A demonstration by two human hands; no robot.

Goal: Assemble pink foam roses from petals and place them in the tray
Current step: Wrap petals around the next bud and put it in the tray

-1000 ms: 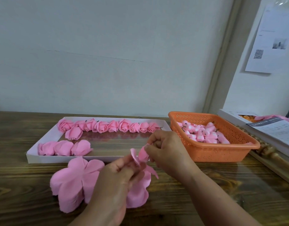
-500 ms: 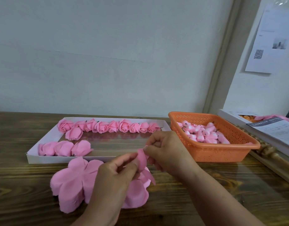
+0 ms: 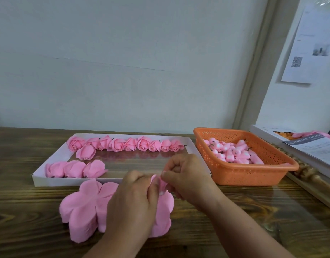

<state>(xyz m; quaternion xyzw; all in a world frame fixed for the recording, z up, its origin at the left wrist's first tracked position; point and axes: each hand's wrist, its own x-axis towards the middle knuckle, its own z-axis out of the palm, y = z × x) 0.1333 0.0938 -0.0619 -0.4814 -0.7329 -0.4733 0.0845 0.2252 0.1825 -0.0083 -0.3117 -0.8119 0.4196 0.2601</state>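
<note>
A half-made pink foam rose [image 3: 157,181] sits between my two hands, just in front of the white tray [image 3: 48,171]. My left hand [image 3: 134,200] grips it from below, its loose lower petals [image 3: 163,216] hanging under the palm. My right hand [image 3: 184,175] pinches a petal at the top of the rose. A stack of flat pink petal sheets [image 3: 84,207] lies on the table to the left. A row of finished roses [image 3: 127,145] lines the tray's far side, and three more roses [image 3: 74,169] lie at its near left.
An orange perforated basket [image 3: 253,173] holding several pink rose-bud cores [image 3: 233,152] stands right of the tray. A white box with papers [image 3: 309,146] lies at the far right along an ornate wooden edge. The table is dark wood, against a pale wall.
Both hands have sunk slightly toward the table. The petal that stood free between the fingers is now folded in against the rose, under my left fingers and my right pinch.
</note>
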